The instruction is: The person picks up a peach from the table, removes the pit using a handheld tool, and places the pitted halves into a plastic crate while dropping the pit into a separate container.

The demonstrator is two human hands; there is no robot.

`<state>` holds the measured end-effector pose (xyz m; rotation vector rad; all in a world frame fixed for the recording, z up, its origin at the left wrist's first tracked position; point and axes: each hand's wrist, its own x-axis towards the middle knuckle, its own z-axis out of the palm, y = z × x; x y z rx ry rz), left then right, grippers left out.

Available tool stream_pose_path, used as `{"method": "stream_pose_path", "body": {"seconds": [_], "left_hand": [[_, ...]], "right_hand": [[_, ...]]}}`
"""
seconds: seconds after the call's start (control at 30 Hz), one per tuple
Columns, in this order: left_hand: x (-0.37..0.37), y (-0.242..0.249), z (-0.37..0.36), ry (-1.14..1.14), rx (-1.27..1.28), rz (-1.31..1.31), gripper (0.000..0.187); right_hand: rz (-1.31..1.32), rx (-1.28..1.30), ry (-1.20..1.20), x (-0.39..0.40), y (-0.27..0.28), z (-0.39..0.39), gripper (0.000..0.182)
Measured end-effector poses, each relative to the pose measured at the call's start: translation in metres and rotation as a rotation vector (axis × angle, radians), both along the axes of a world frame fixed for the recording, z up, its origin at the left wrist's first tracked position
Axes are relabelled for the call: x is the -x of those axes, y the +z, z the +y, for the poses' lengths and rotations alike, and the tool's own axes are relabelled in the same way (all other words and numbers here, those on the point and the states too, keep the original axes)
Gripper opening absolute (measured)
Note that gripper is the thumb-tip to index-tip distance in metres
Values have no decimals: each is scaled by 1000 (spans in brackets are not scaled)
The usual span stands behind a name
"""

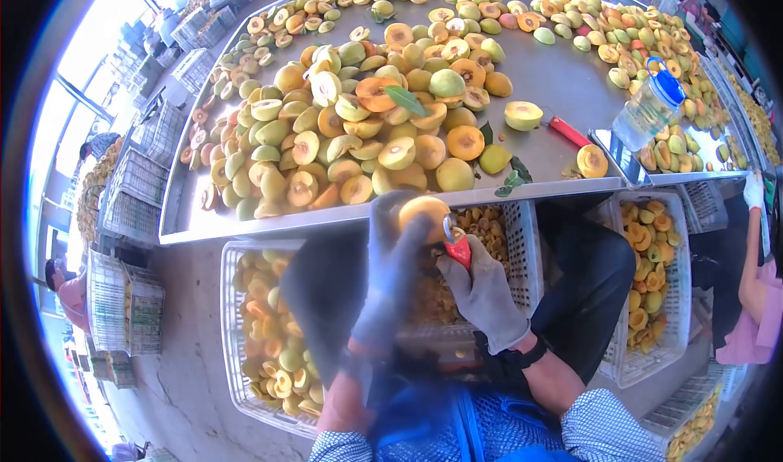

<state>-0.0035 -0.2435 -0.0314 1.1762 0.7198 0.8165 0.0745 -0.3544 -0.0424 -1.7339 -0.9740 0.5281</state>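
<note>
My left hand (390,246), in a grey glove and blurred by motion, grips a yellow peach half (422,209) just below the table's front edge. In my right hand (491,297), also gloved, is a pitting tool with a red handle (458,252). Its curved metal blade end meets the right side of the peach half. Both hands are close together above a crate of cut pieces (483,232) between my knees. Directly beyond them, a large heap of halved peaches (351,128) covers the left part of the metal table (550,79).
Crates of peach halves stand to my left (232,331) and right (681,299). A red-handled tool (569,132) lies on the table near a blue-lidded bottle (644,111). At far right sits another person (754,299) in pink; stacked crates (130,193) line the left.
</note>
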Motion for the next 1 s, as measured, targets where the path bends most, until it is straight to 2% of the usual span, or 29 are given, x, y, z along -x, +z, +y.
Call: {"method": "stream_pose_path", "body": {"seconds": [0.07, 0.13, 0.2, 0.27, 0.33, 0.37, 0.43, 0.47, 0.57, 0.63, 0.73, 0.8, 0.87, 0.93, 1.0], "left_hand": [[2, -6, -6, -10, 61, -94, 33], [8, -16, -2, -68, 67, 9, 33], [2, -9, -5, 62, 231, 41, 34], [-1, -6, -8, 90, 171, 49, 39], [-3, -16, -6, 94, -53, 71, 40], [-2, -18, -5, 94, -52, 71, 40], [1, -20, -5, -109, 140, -6, 41], [1, -20, -7, -110, 141, -4, 41], [-7, -20, -13, -42, 52, 2, 41], [-12, -19, -19, 53, -143, -36, 42], [-12, -22, -19, 70, -48, 17, 41], [-12, -27, -17, 60, -50, 29, 38], [-12, -28, -15, 52, -58, 39, 35], [-13, -29, -15, 54, -176, 97, 27], [-13, -26, -14, 23, -212, 112, 24]], "right_hand": [[-17, 56, -16, -1, -10, -2, 20], [-28, 110, -29, 2, -12, -4, 20], [15, 105, -26, 6, -11, -8, 21], [-22, 77, -2, 7, -11, -12, 21], [-59, 43, 20, 8, -9, -12, 21], [-73, 104, 9, 8, -8, -11, 22], [-85, 165, -2, 8, -7, -10, 23], [-90, 195, -4, 7, -7, -10, 25], [-97, 205, -11, 7, -13, -10, 28], [-97, 185, -19, 8, -15, -10, 29], [-44, 229, 30, 8, -16, -9, 31], [-109, 262, 2, 12, -22, -11, 32], [-101, 272, 0, 14, -25, -11, 31], [-92, 281, -10, 14, -30, -11, 30], [100, 94, 77, 12, -38, -11, 27]]}}
